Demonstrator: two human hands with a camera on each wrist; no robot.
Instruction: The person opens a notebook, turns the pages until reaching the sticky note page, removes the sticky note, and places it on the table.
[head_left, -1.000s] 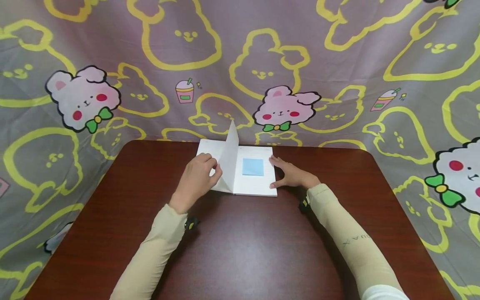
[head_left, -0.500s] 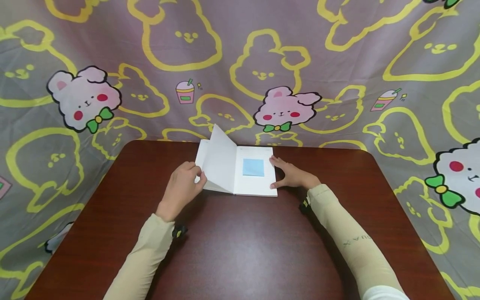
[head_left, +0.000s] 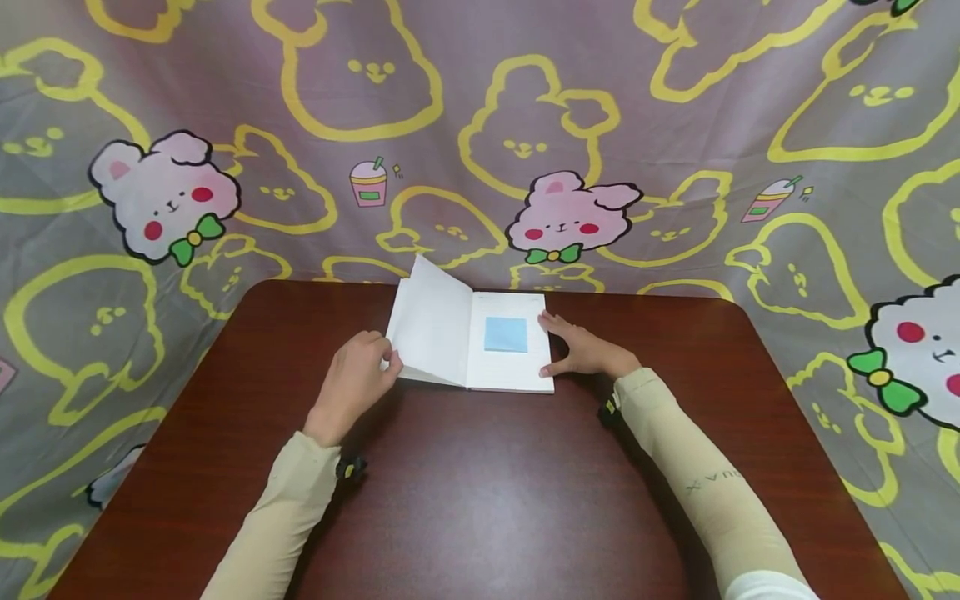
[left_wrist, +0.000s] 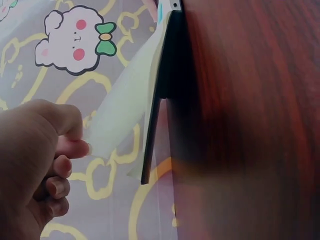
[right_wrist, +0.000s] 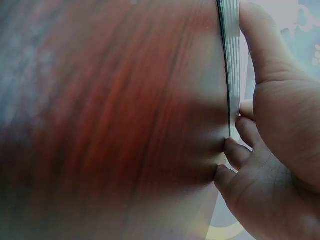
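An open notebook (head_left: 510, 372) lies near the back edge of the table, and a blue sticky note (head_left: 506, 334) sits on its right page. My left hand (head_left: 352, 379) pinches the lower outer corner of a lifted page (head_left: 435, 321), between thumb and forefinger. That page slants over the left half, its far corner sticking up. Seen from the left wrist, the page rises off the dark-edged cover, my left hand (left_wrist: 37, 155) at its corner. My right hand (head_left: 588, 352), thumb and fingers spread, rests on the notebook's right edge; the right wrist view shows the thumb along the page stack.
The dark reddish-brown table (head_left: 480, 500) has rounded back corners. Behind it and at both sides hangs a grey-pink curtain (head_left: 480, 125) with yellow outlines and rabbit faces. A small black device (head_left: 351, 468) is on the left wrist, another (head_left: 609, 410) on the right.
My left hand has moved left and a little down with the page, which went from nearly upright at the spine to leaning low over the left half. The right hand has stayed in place.
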